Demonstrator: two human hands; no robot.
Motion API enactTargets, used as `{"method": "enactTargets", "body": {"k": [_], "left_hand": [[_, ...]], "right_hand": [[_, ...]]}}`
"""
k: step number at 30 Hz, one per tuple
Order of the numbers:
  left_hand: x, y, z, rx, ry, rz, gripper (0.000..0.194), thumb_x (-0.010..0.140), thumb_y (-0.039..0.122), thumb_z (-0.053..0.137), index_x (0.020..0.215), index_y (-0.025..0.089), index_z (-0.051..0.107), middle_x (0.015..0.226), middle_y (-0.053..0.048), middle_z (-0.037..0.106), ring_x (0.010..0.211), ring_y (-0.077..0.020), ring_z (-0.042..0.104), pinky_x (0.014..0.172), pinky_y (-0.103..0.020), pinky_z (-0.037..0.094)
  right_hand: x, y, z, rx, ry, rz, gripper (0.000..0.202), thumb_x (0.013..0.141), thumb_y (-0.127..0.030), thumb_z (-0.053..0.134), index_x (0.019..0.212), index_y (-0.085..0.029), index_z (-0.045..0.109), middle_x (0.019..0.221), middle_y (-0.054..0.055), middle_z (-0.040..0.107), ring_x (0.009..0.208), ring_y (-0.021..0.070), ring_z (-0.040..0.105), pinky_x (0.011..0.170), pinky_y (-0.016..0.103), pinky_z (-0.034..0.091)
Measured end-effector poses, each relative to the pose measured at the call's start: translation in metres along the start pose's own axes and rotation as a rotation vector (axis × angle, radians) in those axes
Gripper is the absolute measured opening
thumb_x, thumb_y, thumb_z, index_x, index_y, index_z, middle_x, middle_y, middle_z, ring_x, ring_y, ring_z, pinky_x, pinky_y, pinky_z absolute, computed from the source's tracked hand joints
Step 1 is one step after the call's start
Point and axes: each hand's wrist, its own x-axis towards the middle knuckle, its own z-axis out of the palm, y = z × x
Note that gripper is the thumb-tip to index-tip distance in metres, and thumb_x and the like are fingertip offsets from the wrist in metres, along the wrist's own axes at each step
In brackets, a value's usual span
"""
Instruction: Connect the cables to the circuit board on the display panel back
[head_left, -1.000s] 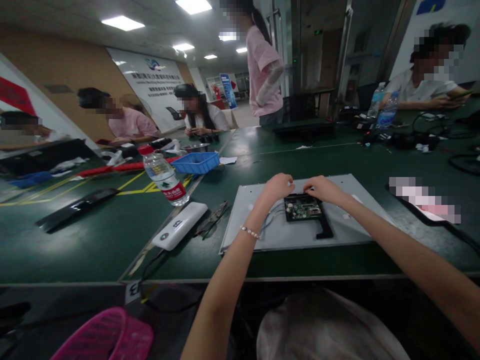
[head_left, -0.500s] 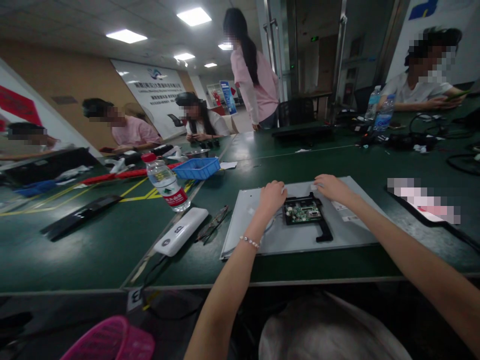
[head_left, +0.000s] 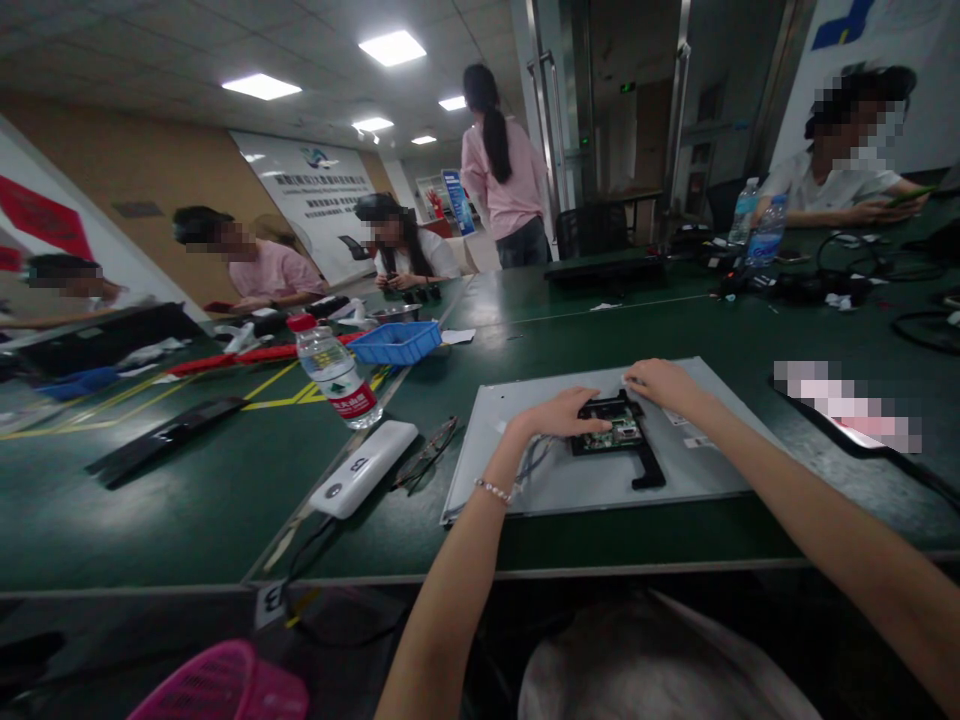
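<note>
A flat light-grey panel [head_left: 697, 478] lies on the green table. On it sits a black frame [head_left: 648, 472] around a green circuit board [head_left: 624, 432]. My left hand [head_left: 564, 412] rests over the left side of the board, thumb and fingers apart. Thin wires [head_left: 534, 458] run beneath its wrist. At the frame's upper right corner is my right hand [head_left: 660, 380], its fingers bent together at the tips; whatever they pinch is too small to make out.
Left of the panel are glasses [head_left: 426, 456], a white power bank [head_left: 364, 468], a water bottle [head_left: 337, 376] and a blue tray [head_left: 397, 343]. A phone [head_left: 840, 405] lies on the right. Several people are around the table; one stands behind it.
My left hand has moved down and right from the frame's upper left corner onto the board. My right hand has shifted slightly left. The standing person has straightened and turned away.
</note>
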Motion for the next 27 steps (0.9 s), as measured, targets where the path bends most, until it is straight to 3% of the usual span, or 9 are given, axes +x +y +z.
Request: {"method": "enactTargets", "body": {"k": [8, 13, 21, 27], "left_hand": [[-0.001, -0.001, 0.004, 0.098, -0.073, -0.026, 0.098, 0.071, 0.075, 0.053, 0.142, 0.011, 0.029, 0.150, -0.019, 0.027, 0.138, -0.0331, 0.026, 0.112, -0.042, 0.024], [-0.002, -0.001, 0.005, 0.101, -0.084, -0.048, 0.102, 0.069, 0.077, 0.053, 0.144, 0.014, 0.028, 0.152, -0.018, 0.025, 0.139, -0.0332, 0.022, 0.112, -0.042, 0.022], [-0.004, 0.003, 0.004, 0.105, -0.045, -0.039, 0.097, 0.067, 0.078, 0.054, 0.140, 0.017, 0.034, 0.143, -0.016, 0.034, 0.131, -0.0311, 0.034, 0.107, -0.037, 0.031], [-0.005, 0.006, 0.004, 0.115, -0.020, -0.101, 0.103, 0.064, 0.079, 0.056, 0.142, 0.016, 0.029, 0.143, -0.017, 0.034, 0.130, -0.0340, 0.035, 0.107, -0.041, 0.030]], "right_hand": [[0.002, 0.000, 0.003, -0.042, 0.021, 0.035, 0.027, 0.093, -0.025, 0.047, 0.102, -0.019, 0.072, 0.101, 0.010, 0.071, 0.094, 0.0225, 0.065, 0.079, 0.029, 0.046], [0.002, 0.000, 0.003, -0.024, 0.032, 0.054, 0.028, 0.093, -0.025, 0.046, 0.103, -0.020, 0.072, 0.102, 0.009, 0.071, 0.095, 0.0223, 0.064, 0.080, 0.029, 0.045], [0.002, -0.004, 0.001, 0.028, 0.096, 0.038, 0.025, 0.092, -0.026, 0.048, 0.098, -0.020, 0.072, 0.104, 0.007, 0.071, 0.096, 0.0215, 0.064, 0.079, 0.028, 0.045], [0.003, -0.016, -0.004, 0.137, 0.108, -0.024, 0.025, 0.092, -0.026, 0.050, 0.100, -0.019, 0.072, 0.105, 0.007, 0.071, 0.099, 0.0203, 0.063, 0.086, 0.028, 0.045]]}}
